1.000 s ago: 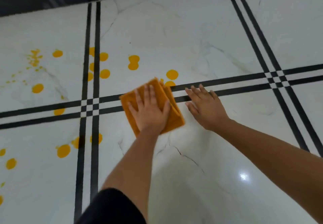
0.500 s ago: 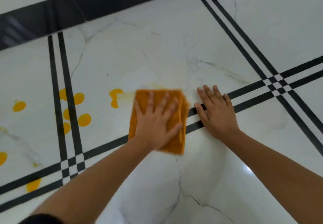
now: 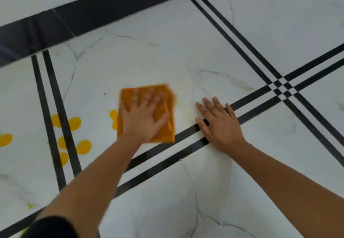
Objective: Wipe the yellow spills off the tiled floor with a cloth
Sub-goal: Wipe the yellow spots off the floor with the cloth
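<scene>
While my left hand [image 3: 143, 120] lies flat with fingers spread on the folded orange cloth [image 3: 166, 132], pressing it to the white tiled floor [image 3: 167, 57], it grips nothing; hand and cloth are motion-blurred. My right hand [image 3: 221, 126] is likewise open, palm down on the tile just beside the cloth, its heel across the paired black stripes [image 3: 188, 131]. One yellow spill [image 3: 113, 117] meets the cloth's edge on the side away from my right hand. A cluster of round yellow spills [image 3: 83, 146] lies farther out beyond my left hand. A faint yellowish smear [image 3: 181, 105] shows between the two hands.
</scene>
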